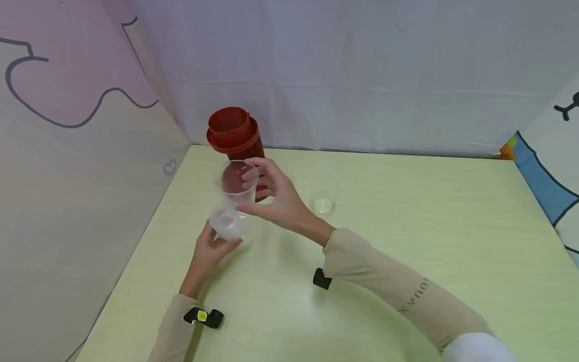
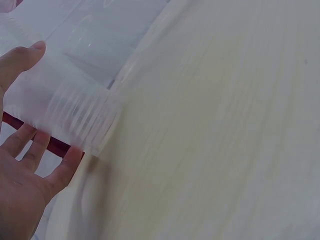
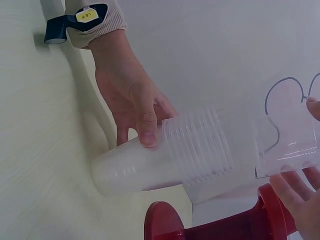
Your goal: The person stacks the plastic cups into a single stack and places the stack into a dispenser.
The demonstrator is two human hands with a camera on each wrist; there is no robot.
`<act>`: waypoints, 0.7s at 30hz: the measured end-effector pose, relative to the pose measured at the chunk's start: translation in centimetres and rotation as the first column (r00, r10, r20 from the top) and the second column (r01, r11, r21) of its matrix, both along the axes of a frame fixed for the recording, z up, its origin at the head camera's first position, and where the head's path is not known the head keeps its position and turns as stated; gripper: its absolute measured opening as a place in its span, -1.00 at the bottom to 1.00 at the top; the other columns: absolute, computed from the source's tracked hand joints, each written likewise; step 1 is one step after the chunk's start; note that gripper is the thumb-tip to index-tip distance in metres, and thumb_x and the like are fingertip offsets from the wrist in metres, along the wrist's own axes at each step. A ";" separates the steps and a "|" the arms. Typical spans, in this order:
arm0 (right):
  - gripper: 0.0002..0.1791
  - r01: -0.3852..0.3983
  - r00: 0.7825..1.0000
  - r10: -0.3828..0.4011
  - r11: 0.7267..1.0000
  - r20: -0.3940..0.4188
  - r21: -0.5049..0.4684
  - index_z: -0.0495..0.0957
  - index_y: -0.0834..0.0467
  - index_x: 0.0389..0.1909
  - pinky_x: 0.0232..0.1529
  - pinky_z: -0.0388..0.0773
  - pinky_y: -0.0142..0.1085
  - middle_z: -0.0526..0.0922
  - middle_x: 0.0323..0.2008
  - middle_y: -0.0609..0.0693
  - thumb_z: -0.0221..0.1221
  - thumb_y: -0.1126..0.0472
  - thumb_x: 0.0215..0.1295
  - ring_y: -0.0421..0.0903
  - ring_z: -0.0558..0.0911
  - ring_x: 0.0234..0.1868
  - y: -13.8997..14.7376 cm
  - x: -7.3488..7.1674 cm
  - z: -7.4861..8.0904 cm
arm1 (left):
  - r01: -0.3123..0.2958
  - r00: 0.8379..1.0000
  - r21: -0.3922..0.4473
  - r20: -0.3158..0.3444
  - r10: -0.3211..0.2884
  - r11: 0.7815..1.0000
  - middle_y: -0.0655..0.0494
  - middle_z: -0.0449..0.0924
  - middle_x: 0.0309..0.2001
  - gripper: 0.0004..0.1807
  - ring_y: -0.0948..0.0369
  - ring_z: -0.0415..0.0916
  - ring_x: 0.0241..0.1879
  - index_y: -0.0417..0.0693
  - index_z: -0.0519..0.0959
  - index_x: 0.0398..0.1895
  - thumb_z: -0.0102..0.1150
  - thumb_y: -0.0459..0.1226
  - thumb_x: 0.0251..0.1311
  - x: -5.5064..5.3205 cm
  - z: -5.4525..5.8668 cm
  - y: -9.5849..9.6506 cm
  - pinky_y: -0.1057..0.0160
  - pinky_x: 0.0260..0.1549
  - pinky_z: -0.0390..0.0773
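Observation:
My left hand grips a stack of nested clear plastic cups, thumb on one side and fingers on the other. Ribbed, closely spaced rims show along the stack in both wrist views. Just above it in the head view, my right hand holds a single clear plastic cup between thumb and fingers. In the right wrist view this cup stands apart from the stack's rims, in line with them. Right behind the cups is a red stepped cylinder, upright on the table and partly hidden by them.
A small clear cup-like piece stands on the pale table, right of the red cylinder. Behind the table hangs a plain pale curtain; a patterned cloth closes off the left side.

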State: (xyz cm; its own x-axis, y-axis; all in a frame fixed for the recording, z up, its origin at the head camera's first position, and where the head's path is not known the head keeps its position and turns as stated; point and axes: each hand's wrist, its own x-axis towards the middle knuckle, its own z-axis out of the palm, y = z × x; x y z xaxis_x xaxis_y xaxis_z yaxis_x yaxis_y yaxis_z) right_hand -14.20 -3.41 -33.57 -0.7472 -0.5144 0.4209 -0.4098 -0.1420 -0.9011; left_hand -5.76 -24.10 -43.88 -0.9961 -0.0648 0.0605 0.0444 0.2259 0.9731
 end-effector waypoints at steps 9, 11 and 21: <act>-0.21 -0.052 0.999 0.052 0.998 0.011 0.031 0.21 0.21 0.27 -0.03 0.58 -0.17 0.48 -0.07 0.24 0.36 0.42 -0.01 0.03 0.58 -0.08 -1.0 1.3 2.1 | 0.025 0.999 -0.012 -0.030 -0.025 1.000 0.04 0.28 0.27 -0.19 0.21 0.27 0.21 -0.01 0.16 0.38 0.34 -0.39 0.06 -0.1 -0.2 -0.1 0.18 0.15 0.40; -0.23 -0.065 0.998 0.065 0.997 0.013 0.042 0.21 0.24 0.26 0.00 0.56 -0.14 0.46 -0.07 0.28 0.35 0.43 0.00 0.11 0.56 -0.05 -1.0 1.8 2.7 | 0.027 0.999 -0.007 -0.036 -0.027 1.000 0.06 0.28 0.27 -0.19 0.23 0.26 0.22 0.00 0.17 0.38 0.35 -0.39 0.06 -0.1 -0.2 -0.1 0.19 0.16 0.39; -0.20 -0.088 0.996 0.088 0.991 0.004 0.105 0.24 0.15 0.30 0.07 0.51 -0.25 0.43 0.12 0.14 0.38 0.34 0.02 0.01 0.57 0.01 -2.3 0.8 -0.5 | 0.030 0.997 0.019 -0.068 -0.029 0.999 0.08 0.29 0.26 -0.23 0.25 0.26 0.21 -0.04 0.21 0.35 0.31 -0.46 0.06 0.0 -0.2 0.0 0.25 0.10 0.44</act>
State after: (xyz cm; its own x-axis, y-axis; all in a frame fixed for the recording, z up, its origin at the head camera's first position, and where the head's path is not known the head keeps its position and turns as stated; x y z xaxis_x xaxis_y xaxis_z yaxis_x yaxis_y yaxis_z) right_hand -13.41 -5.67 -34.06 -0.6969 -0.6195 0.3613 -0.4002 -0.0821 -0.9127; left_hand -5.75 -24.14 -44.04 -0.9912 -0.0376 0.1267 0.1165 0.2045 0.9719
